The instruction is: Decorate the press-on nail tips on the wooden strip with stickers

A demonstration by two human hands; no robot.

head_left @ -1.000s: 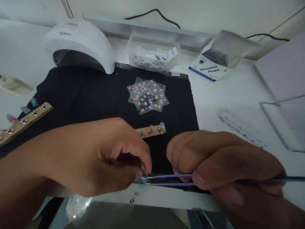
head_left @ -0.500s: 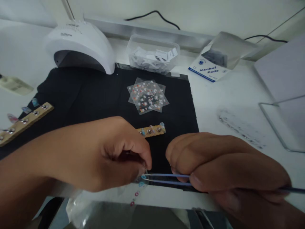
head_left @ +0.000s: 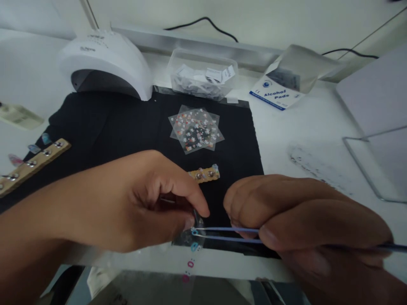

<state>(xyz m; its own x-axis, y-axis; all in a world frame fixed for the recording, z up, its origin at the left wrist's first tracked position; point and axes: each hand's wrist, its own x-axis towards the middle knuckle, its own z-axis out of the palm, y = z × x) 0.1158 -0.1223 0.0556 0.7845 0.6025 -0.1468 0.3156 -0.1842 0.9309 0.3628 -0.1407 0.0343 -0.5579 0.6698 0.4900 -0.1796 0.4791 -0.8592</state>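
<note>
White table (head_left: 275, 137), black cloth (head_left: 133, 123) spread over part of it; patterned sheets (head_left: 196, 129) fanned beyond the hands. One clear film (head_left: 188, 238), marked with rings, by the left thumb near the table's front edge. Left hand (head_left: 149, 203): forefinger and thumb slightly parted, wider than a moment ago; more film now shows; hidden pinch cannot be told. Right hand (head_left: 295, 212): closed around tweezers (head_left: 232, 229), prongs slightly apart at a blue ring (head_left: 194, 232); whether they grip it, unclear.
</note>
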